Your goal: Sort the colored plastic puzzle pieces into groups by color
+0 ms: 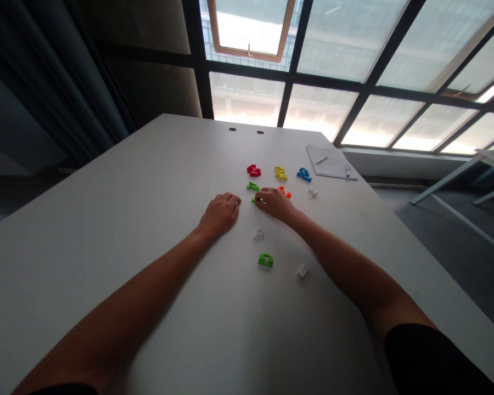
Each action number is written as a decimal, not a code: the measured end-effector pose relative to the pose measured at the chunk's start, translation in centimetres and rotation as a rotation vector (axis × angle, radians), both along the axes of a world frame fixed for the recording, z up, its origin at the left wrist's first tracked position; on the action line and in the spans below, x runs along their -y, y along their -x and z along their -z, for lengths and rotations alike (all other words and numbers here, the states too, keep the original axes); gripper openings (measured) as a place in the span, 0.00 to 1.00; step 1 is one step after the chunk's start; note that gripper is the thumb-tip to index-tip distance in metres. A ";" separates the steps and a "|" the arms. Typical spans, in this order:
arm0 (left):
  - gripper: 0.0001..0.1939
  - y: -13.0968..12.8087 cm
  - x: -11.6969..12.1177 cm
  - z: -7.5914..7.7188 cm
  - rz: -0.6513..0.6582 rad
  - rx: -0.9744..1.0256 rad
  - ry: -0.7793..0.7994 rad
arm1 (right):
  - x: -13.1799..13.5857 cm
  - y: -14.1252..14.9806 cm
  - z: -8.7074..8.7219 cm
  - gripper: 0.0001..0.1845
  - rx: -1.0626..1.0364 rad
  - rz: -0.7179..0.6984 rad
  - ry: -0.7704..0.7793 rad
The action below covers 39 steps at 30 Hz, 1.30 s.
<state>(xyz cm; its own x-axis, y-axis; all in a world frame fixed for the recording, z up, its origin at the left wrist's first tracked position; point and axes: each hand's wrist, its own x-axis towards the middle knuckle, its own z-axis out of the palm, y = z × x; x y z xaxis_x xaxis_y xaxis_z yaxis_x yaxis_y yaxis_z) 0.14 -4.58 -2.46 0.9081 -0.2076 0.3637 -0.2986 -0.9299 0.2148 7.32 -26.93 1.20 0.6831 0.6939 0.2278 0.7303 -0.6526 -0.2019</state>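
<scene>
My right hand [275, 203] reaches to the middle of the white table [181, 164], its fingers closed on a small green plastic piece [254, 201] that they partly hide. Just beyond it lies another green piece [253, 186]. An orange piece [284, 192] shows behind the right hand, partly covered by it. To the left, my left hand [221, 214] rests on the tabletop with its fingers lying loosely down, no held thing visible. Nearer to me are a white piece [259, 235], a green D-shaped piece [265, 260] and another white piece [302, 271].
Red [254, 170], yellow [280, 173] and blue [304, 174] pieces form a row farther back, with a white piece [313, 193] at their right. Paper sheets [331, 160] with pens lie by the right edge. Windows stand behind the table, a dark curtain [61, 71] at left.
</scene>
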 end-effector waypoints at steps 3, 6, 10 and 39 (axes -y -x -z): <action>0.15 0.1 0.1 -0.2 0.000 -0.009 -0.005 | -0.2 0.1 0.4 0.11 0.048 0.024 0.027; 0.16 0.2 0.1 -0.3 0.001 -0.015 0.000 | -0.2 0.4 0.4 0.12 0.084 0.024 0.069; 0.16 0.3 0.2 -0.5 0.002 -0.024 0.006 | -0.3 1.0 0.4 0.17 0.124 0.064 0.050; 0.15 0.5 0.4 -0.8 -0.015 -0.029 -0.009 | -1.4 0.8 0.9 0.23 0.127 0.129 0.097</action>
